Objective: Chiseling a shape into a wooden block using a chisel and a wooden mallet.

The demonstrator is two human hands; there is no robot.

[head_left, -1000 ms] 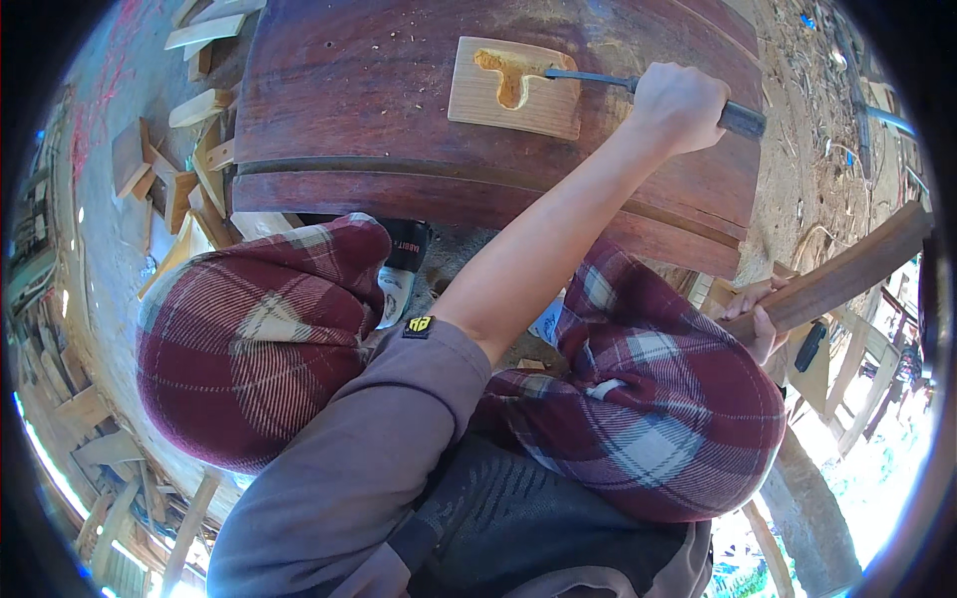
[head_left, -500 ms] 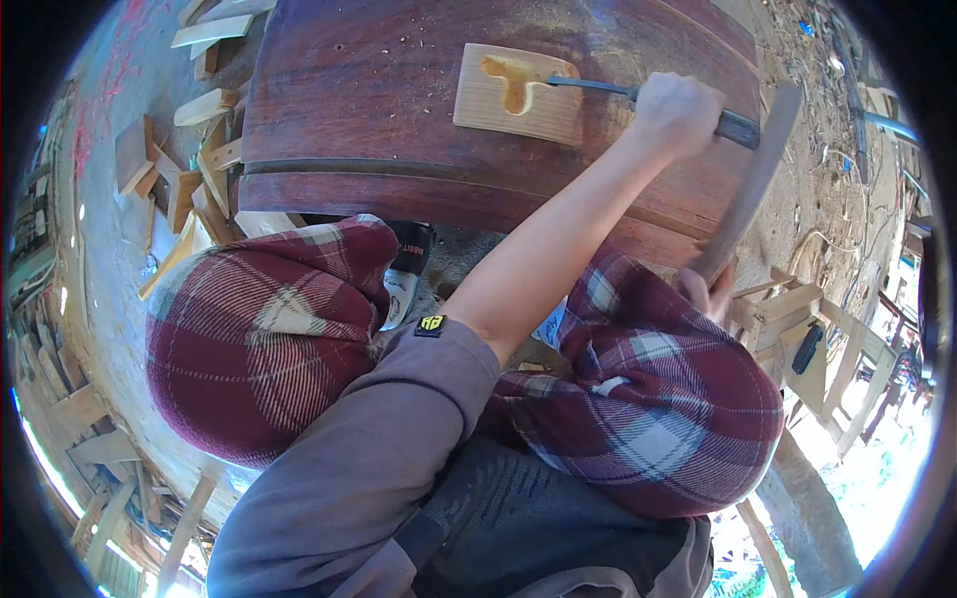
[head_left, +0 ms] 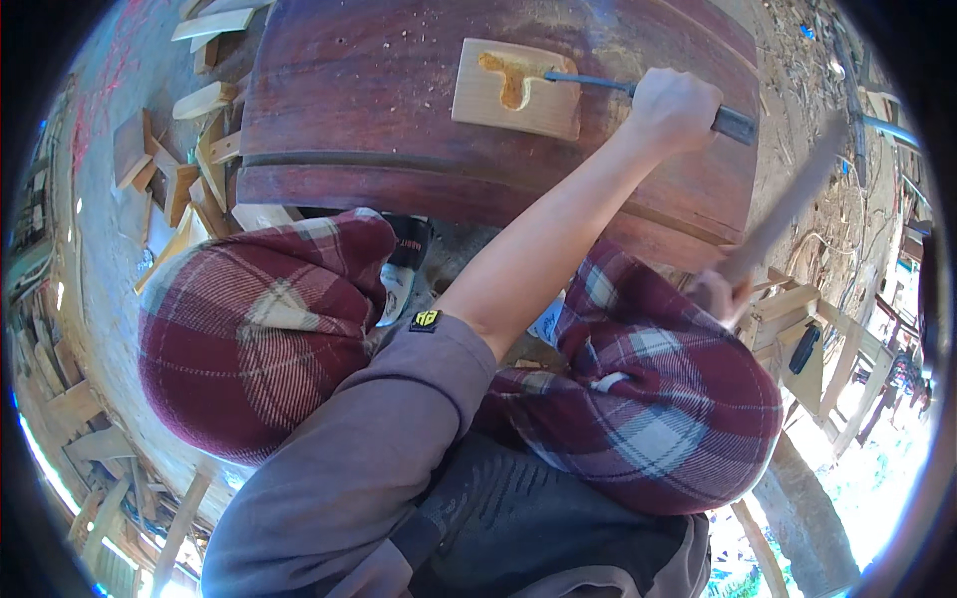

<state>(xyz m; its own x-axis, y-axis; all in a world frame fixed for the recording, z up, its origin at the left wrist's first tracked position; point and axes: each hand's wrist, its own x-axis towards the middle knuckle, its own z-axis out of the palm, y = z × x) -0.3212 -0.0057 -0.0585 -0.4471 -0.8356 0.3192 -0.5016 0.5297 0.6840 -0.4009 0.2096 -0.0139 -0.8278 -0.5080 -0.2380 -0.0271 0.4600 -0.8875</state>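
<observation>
My left hand is closed around the handle of a chisel, whose dark butt end sticks out past the fist. The chisel's tip rests at the edge of a carved, T-like recess in a small pale wooden board. That board lies flat on a dark reddish wooden bench. Beside my right knee, my right hand, partly blurred, grips a long wooden stick. The stick slants up and to the right, apart from the chisel's handle, and is smeared by motion.
Several wood offcuts lie on the floor left of the bench. At the right stands a wooden frame with a dark object on it. My knees, in plaid cloth, flank my left arm. Shavings and debris cover the ground at the right.
The wooden stick has swung right, away from the end of the chisel's handle. My left hand, the chisel and the board have stayed nearly where they were.
</observation>
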